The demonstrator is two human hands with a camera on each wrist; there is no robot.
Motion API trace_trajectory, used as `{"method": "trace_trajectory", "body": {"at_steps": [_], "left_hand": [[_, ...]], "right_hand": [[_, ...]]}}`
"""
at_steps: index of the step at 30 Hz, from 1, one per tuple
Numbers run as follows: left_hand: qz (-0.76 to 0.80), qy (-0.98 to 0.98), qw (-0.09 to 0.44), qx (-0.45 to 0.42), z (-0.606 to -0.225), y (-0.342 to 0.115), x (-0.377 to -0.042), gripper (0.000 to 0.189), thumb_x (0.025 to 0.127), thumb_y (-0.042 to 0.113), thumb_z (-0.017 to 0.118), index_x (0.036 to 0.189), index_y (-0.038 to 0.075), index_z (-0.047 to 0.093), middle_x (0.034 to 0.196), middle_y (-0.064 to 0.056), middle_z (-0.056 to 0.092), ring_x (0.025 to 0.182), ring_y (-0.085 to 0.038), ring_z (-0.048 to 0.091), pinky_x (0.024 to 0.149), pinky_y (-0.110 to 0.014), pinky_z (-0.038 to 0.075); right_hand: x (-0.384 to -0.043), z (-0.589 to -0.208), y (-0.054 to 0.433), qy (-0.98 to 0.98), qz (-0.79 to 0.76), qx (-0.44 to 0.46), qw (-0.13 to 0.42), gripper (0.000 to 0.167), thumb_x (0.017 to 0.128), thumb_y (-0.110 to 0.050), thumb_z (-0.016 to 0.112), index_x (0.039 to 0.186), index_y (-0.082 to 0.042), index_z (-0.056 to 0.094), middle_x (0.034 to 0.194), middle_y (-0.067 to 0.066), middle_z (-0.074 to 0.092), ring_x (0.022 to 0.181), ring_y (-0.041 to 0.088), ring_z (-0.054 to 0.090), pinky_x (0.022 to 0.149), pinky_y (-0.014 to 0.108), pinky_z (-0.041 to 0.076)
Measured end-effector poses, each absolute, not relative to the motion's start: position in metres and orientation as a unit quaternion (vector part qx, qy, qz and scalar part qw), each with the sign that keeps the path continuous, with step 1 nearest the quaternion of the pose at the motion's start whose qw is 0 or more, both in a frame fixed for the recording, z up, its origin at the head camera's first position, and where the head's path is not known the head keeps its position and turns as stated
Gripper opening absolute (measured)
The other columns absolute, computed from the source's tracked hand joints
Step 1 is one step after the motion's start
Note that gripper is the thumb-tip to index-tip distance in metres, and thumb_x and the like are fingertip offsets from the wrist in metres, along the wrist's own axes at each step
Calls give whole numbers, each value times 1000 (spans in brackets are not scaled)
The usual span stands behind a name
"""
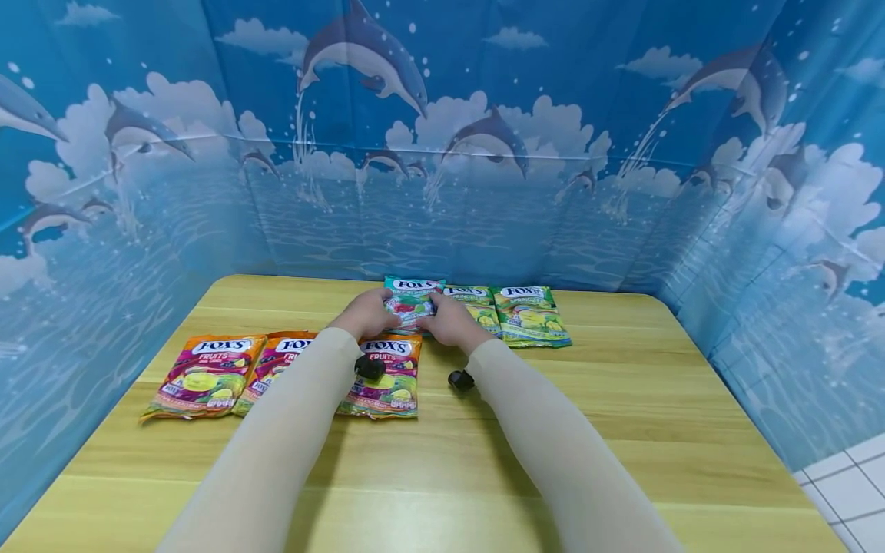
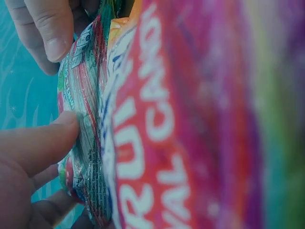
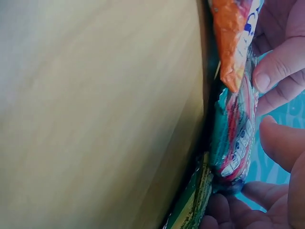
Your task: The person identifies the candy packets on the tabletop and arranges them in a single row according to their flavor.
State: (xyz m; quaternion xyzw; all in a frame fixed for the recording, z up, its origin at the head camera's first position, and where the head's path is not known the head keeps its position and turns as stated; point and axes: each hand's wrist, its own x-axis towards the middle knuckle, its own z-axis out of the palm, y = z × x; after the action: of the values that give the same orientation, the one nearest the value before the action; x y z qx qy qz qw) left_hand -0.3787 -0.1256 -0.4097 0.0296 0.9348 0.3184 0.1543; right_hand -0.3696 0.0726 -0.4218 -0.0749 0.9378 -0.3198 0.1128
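Observation:
A teal Fox's candy bag (image 1: 412, 301) lies at the back of the wooden table, between both hands. My left hand (image 1: 366, 313) grips its left side; in the left wrist view the thumb (image 2: 64, 129) presses on its face. At the bag's right side is my right hand (image 1: 456, 319), and the right wrist view shows its fingers (image 3: 226, 210) curled at the bag's end. Right of it lie two green-yellow candy bags, one (image 1: 473, 299) partly behind the right hand and another (image 1: 531, 316) in full sight. A purple-orange fruits candy bag (image 1: 387, 384) lies below the left hand.
More purple-orange fruits bags lie on the left, one (image 1: 207, 376) fully visible and another (image 1: 259, 376) partly covered by the left sleeve (image 1: 276, 453). A dolphin-print curtain (image 1: 442, 223) stands behind and beside the table (image 1: 622, 430).

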Motion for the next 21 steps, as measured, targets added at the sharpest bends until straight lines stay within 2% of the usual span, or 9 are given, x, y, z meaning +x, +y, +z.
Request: {"method": "trace_trajectory", "body": {"at_steps": [7,13,16,18,20,21], "left_hand": [[363,922,132,17,-407,-123,-374,70,102,27,71,164,18,39,170,-11,37,156,-37,36,125,-58,34],[387,916,106,20,-410,-121,-374,66,102,22,70,161,19,42,167,-11,41,149,-35,44,120,-57,42],[398,913,90,23,-409,-119,-376,64,102,21,70,160,21,44,167,-9,41,140,-33,51,114,-55,48],[406,910,82,26,-408,-118,-375,64,102,21,71,160,22,44,168,-8,39,131,-32,54,107,-51,52],[413,907,77,34,-406,-117,-374,65,102,20,71,160,23,44,170,-8,35,124,-33,57,98,-49,54],[416,906,73,40,-405,-117,-373,66,101,19,71,160,23,43,171,-9,33,123,-33,57,96,-47,54]], "right_hand": [[-370,-422,72,930,-344,-75,104,77,106,-40,64,168,-13,28,172,11,33,158,32,34,125,52,37],[-368,-422,73,926,-361,-82,67,72,105,-37,65,166,-15,34,169,12,39,152,31,43,122,52,41],[-365,-420,77,921,-378,-80,48,70,106,-35,65,166,-17,35,169,11,38,137,31,56,112,48,49],[-363,-419,79,915,-394,-76,36,68,106,-33,65,166,-19,35,169,9,39,116,33,65,98,45,54],[-361,-416,82,909,-410,-75,27,66,107,-32,65,165,-21,37,163,9,46,93,32,65,82,41,54],[-360,-415,83,906,-415,-75,20,65,106,-31,65,165,-22,39,158,9,51,90,26,63,77,39,53]]}}
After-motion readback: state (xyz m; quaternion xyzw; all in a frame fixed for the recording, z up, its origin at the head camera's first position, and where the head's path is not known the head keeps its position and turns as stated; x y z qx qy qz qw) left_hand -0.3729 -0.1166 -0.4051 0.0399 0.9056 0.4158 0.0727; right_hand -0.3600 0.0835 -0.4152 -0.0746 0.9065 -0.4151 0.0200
